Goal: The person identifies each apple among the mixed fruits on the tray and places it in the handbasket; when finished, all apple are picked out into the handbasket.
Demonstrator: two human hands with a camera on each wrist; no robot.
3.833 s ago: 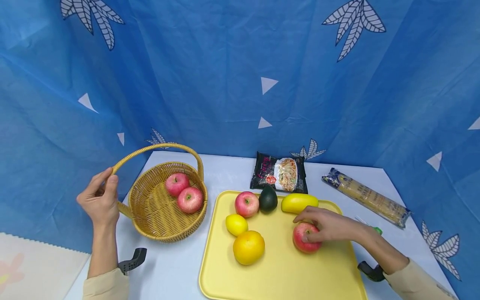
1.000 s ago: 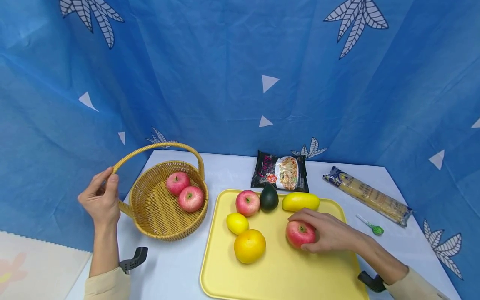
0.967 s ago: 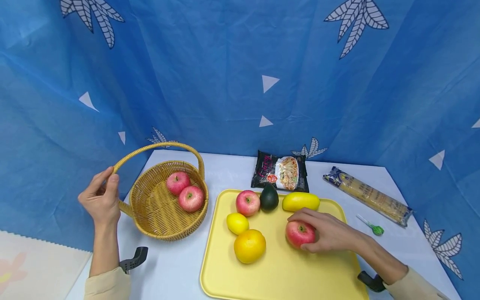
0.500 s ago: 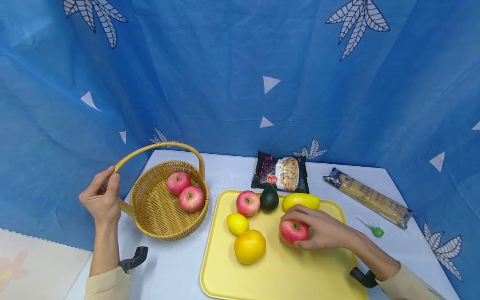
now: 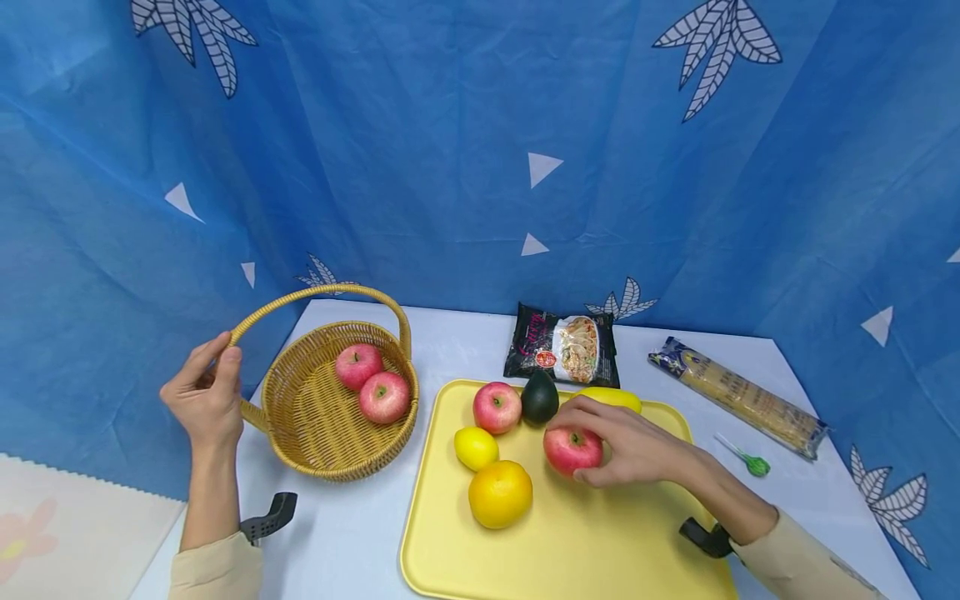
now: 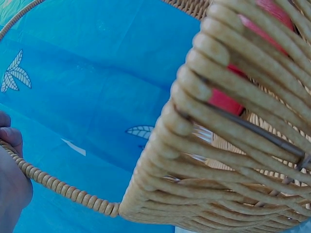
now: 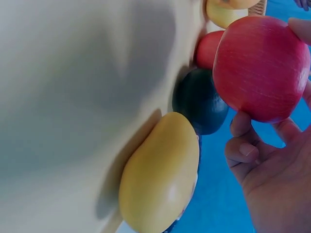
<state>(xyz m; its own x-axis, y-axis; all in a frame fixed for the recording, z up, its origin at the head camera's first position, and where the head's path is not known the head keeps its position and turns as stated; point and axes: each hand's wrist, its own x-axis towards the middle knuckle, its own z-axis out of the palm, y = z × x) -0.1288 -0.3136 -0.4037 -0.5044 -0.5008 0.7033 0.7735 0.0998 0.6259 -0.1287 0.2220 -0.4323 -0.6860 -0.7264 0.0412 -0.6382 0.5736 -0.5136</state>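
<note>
My left hand point(image 5: 204, 396) pinches the handle point(image 5: 330, 290) of a round wicker basket point(image 5: 315, 429) at its left side. Two red apples point(image 5: 384, 397) lie in the basket. Over the yellow tray point(image 5: 570, 542), my right hand point(image 5: 633, 442) holds another red apple point(image 5: 573, 452) between thumb and fingers. The right wrist view shows this apple point(image 7: 262, 68) raised off the tray surface. Nearby on the tray are an apple point(image 5: 497, 407), a dark green avocado point(image 5: 540, 398), a lemon point(image 5: 476, 448), an orange point(image 5: 500, 494) and a yellow mango point(image 5: 622, 397), partly hidden behind my right hand.
Behind the tray lies a black food packet point(image 5: 562, 346). To the right are a long pasta packet point(image 5: 738, 396) and a green lollipop point(image 5: 756, 465) on the white table point(image 5: 330, 533). A blue patterned curtain point(image 5: 420, 167) hangs around the back and sides.
My right hand has moved left and slightly up with the apple, from the tray's right part toward the avocado. My left hand keeps its hold on the basket handle.
</note>
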